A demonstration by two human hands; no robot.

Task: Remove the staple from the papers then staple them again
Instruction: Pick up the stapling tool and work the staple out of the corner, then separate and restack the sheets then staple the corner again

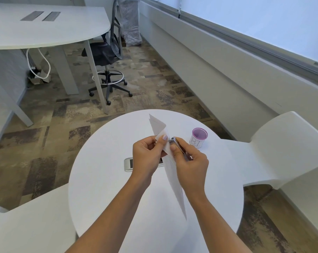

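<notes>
You are working in an office, in a meeting or break-out corner. The evidence: a large white desk [45,28] with two cable grommet slots in its top, a black mesh swivel chair [107,57] on castors beside it, and a white cable [45,64] hanging under the desk. Patchwork commercial carpet [145,84] covers the floor, a long window [255,21] with blinds runs along the wall, and you sit at a small round white table [103,179] flanked by moulded white seats [282,148].
</notes>
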